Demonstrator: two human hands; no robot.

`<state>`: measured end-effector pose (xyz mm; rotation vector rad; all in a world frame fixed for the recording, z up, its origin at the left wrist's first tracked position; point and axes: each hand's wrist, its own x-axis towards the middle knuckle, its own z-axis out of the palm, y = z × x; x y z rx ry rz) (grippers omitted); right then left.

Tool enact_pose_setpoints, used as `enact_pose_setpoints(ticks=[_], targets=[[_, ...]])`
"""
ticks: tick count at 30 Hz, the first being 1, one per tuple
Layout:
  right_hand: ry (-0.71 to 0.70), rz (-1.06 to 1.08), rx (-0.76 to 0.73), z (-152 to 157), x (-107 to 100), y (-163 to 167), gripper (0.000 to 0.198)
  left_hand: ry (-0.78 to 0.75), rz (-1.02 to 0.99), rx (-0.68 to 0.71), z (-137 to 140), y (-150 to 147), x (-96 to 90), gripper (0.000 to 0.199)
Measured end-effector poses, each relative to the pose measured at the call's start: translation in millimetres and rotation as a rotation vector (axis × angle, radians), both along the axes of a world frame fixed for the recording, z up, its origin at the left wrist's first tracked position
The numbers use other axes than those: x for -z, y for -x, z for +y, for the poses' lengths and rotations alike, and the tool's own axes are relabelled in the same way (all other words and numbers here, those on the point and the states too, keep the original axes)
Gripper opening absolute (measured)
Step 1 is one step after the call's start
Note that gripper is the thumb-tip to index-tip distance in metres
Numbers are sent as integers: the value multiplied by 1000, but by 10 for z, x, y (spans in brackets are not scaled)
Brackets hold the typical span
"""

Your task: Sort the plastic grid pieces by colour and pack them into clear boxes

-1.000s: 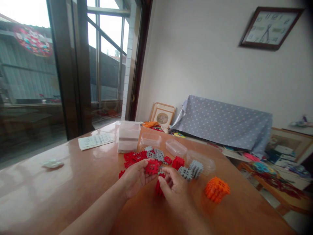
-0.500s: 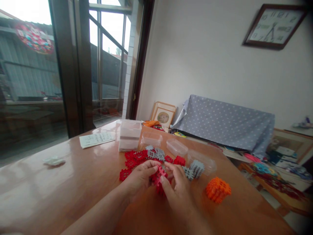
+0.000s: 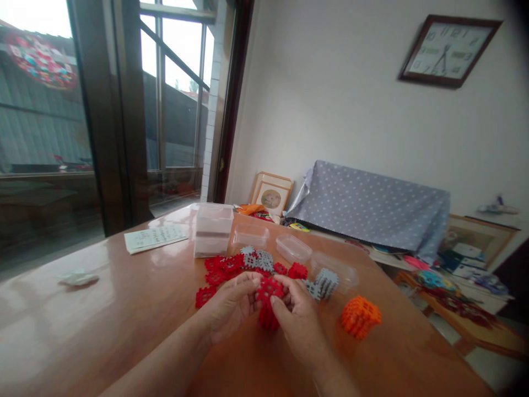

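Between my two hands is a red interlocking plastic tile [image 3: 269,288] with notched edges, its flat face turned toward me. My left hand [image 3: 235,300] pinches its left edge, fingers partly curled behind. On the other side my right hand [image 3: 295,306] grips it between thumb and fingers. Directly below stands a stack of red tiles [image 3: 268,318]; whether the held tile touches it I cannot tell. Loose red tiles [image 3: 205,296] lie to the left and behind my hands, with grey tiles [image 3: 263,260] among them.
A grey tile stack [image 3: 328,283] and an orange tile stack [image 3: 361,317] stand on the right of the brown table [image 3: 136,325]. Behind are a lidded clear box [image 3: 214,230], shallow clear containers [image 3: 294,249] and a paper with writing [image 3: 156,238]. A crumpled wrapper [image 3: 77,277] lies left.
The red tile has tipped so that its flat face shows more fully. Both hands stay on it. The whole view has shifted slightly.
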<state>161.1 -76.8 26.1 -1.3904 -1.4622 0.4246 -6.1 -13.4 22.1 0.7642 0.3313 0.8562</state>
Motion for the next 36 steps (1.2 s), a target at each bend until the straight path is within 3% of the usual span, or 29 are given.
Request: enact_pose_setpoints(ticks=[4,7,10,13,15,19,26,36], targets=[[31,228,74,15,10,42,30,20,28,26,2,-20,46,24],[85,323,26,14,9,68,32,-17,66,22,21,-34,97,24],[57,171,-2,-5,-8,14,31,-47,129,-53,54,-27,119,22],[8,-96,-6,-39,-46,-105,46,-75,199,-117,81,-14,122,19],[15,-231,-27,-63,-80,-183,56,-99,230,-119,86,-9,126,16],[24,-389,-60,-99,-153,-265,56,-127,250,-89,79,-12,146,15],[74,-437,-79,-159,-248,-250,48,-101,245,-54,104,-23,206,20],[207,-432,-70,-112,-222,-300,42,-61,248,-64,102,-49,204,23]])
